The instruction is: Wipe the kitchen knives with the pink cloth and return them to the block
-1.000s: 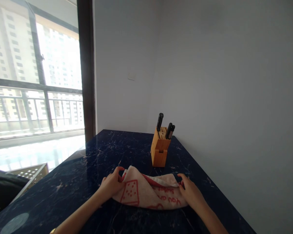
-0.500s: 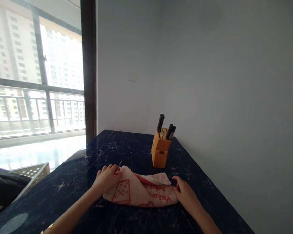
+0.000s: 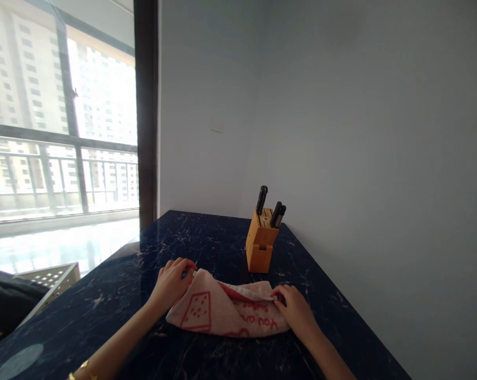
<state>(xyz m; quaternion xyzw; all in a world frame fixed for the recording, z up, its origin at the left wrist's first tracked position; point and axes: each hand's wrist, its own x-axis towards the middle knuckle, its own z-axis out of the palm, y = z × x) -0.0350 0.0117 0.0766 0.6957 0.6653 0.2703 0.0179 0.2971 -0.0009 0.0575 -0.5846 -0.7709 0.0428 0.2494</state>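
Note:
A pink towel with red print and lettering lies folded over on the dark marbled table. At its upper left corner, my left hand pinches the edge between thumb and fingers. My right hand is closed on the towel's right edge, thumb and forefinger together on the upper fold. A strip of the towel's red side shows along the fold between my hands.
Beyond the towel stands a wooden knife block with several black-handled knives in it. A white perforated basket or chair edge and a dark object are at the left. A wall borders the table's right side.
My right hand has moved slightly left and up onto the towel's fold and closed its fingers on it. My left hand has shifted a little at its corner.

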